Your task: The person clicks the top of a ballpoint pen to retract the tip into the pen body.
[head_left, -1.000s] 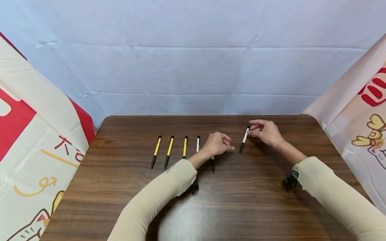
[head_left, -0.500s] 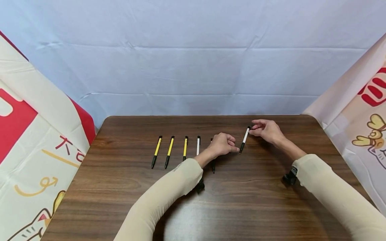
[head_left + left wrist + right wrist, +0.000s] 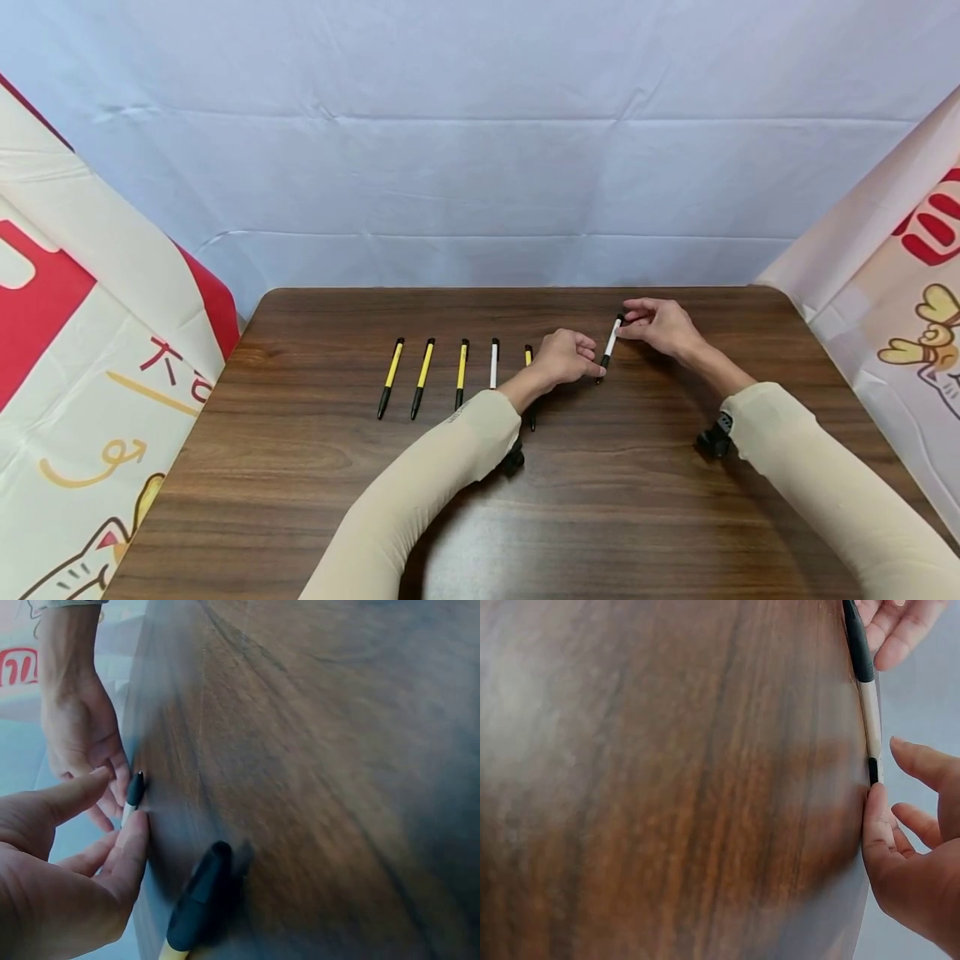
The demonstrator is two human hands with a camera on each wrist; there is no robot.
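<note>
A white pen (image 3: pixel 611 342) with a black grip and black end lies slanted on the table between the two hands. My left hand (image 3: pixel 562 357) is at its tip end, the thumb overlapping the black grip in the head view; in the left wrist view its thumb and fingers (image 3: pixel 133 844) are spread apart. At the pen's far end is my right hand (image 3: pixel 660 325), a fingertip right at the black end and the thumb standing off from it in the right wrist view. Partly hidden under my left wrist is a yellow pen (image 3: pixel 528 353).
To the left, three yellow pens, among them the leftmost pen (image 3: pixel 392 375), and another white pen (image 3: pixel 494 360) lie in a row on the brown wooden table (image 3: pixel 300 467). A pale cloth backdrop (image 3: pixel 480 183) rises behind the table's back edge.
My left hand has moved right, from beside the yellow pen to the white pen's tip. My right hand stays by the far end, shifting slightly, and the pen has barely moved.
</note>
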